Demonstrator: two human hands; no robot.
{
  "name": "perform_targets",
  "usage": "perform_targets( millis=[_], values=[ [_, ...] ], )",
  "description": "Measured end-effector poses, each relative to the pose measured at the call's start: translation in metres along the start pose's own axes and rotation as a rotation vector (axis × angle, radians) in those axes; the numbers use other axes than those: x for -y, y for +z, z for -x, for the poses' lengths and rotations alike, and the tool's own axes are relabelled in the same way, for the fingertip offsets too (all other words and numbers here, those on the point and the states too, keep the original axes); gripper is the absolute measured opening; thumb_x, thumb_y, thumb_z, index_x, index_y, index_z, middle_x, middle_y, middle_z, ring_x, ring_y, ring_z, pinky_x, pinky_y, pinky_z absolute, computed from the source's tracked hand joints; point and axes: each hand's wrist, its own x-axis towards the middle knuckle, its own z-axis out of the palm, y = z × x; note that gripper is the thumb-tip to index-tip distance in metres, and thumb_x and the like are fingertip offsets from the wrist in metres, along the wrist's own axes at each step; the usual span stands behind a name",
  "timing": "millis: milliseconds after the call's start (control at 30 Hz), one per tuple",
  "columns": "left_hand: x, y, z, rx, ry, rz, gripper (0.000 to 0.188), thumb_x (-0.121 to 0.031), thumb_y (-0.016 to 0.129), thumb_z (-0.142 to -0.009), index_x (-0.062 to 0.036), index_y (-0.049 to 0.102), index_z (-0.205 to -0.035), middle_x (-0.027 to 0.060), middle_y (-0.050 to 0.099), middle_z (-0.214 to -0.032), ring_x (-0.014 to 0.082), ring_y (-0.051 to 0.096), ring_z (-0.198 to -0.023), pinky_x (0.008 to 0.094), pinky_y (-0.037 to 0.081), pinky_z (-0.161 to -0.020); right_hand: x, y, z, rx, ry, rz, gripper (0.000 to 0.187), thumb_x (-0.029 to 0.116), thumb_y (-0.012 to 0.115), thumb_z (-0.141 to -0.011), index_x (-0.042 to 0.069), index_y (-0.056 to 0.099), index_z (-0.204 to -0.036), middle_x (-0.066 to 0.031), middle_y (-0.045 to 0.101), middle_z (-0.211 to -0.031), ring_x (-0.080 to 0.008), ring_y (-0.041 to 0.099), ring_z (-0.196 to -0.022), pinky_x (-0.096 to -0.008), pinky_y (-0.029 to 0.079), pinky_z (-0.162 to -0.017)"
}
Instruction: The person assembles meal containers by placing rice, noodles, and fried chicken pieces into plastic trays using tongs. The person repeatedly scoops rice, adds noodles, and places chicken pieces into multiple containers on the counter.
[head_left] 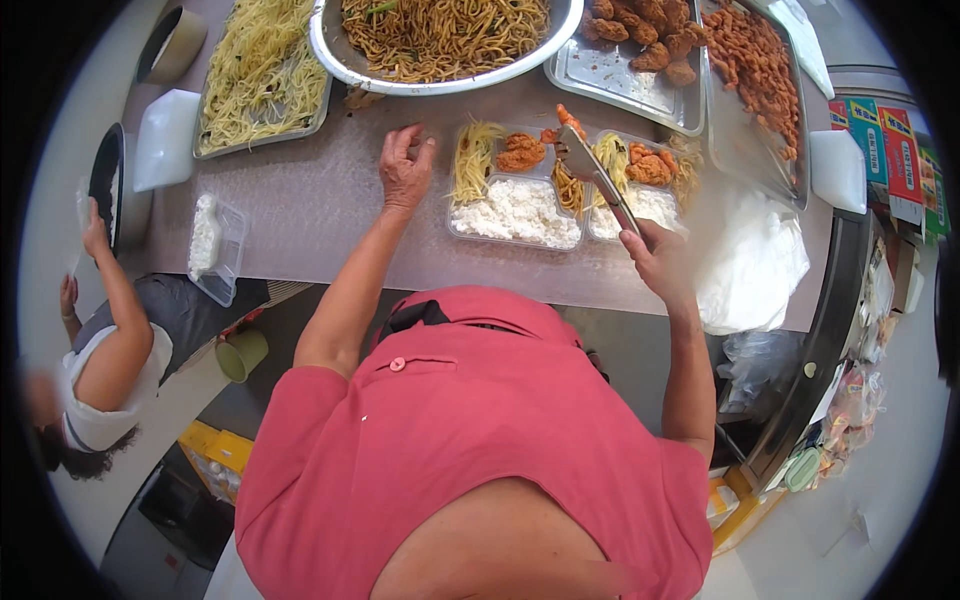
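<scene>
Metal tongs (625, 208) sit gripped in the right hand (658, 262), its fingers closed around the handle end, and reach up and leftward over two clear plastic meal containers side by side on the table (330, 215). At the tips of the tongs shows a reddish-orange piece (571, 121), above the far edge of the containers, near where the two meet. The left hand (406, 170) is just left of the left container (512, 243), palm down with fingers loosely bent and thumb apart; nothing shows in its grasp, and whether it touches the table I cannot tell.

White rice (520, 212) fills the near compartment of the left container, with pale noodles (478, 155) at its left, a fried piece (521, 152) behind the rice and brown noodles (568, 190) at its right. The right container, partly hidden by the tongs and right hand, also holds rice, noodles and a fried piece (652, 165).

Beyond them, a large pale-rimmed bowl (345, 62) carries more brown noodles. To its left lies a metal tray (318, 112) of pale noodles; to its right, another metal tray (590, 70) with fried pieces. A white plastic bag (755, 265) rests right of the right hand. At far left, a co-worker's hand (95, 230) is beside a dark pot (131, 200).
</scene>
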Motion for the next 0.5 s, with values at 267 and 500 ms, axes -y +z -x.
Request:
perform_targets(
  millis=[267,500],
  values=[
    [-0.049,0.021,-0.007,0.295,0.437,-0.116,0.023,-0.018,0.07,-0.069,-0.0095,0.067,-0.09,0.0042,0.06,-0.094,0.0216,0.056,-0.091,0.0347,0.045,-0.078,0.013,0.033,0.005,-0.032,0.0,0.159,0.027,0.028,0.062,-0.085,0.0,0.062,-0.084,-0.0052,0.048,-0.055,-0.0128,0.044,-0.051,-0.0308,0.038,-0.049],
    [-0.058,0.04,-0.007,0.483,0.547,-0.335,0.024,-0.024,0.07,-0.067,-0.0097,0.067,-0.086,0.0033,0.063,-0.088,0.0205,0.057,-0.088,0.0362,0.04,-0.078,0.024,0.037,0.014,-0.068,-0.035,0.213,0.031,0.025,0.064,-0.082,-0.005,0.057,-0.078,-0.0247,0.057,-0.061,-0.0399,0.059,-0.059,-0.0433,0.045,-0.054]
  ],
)
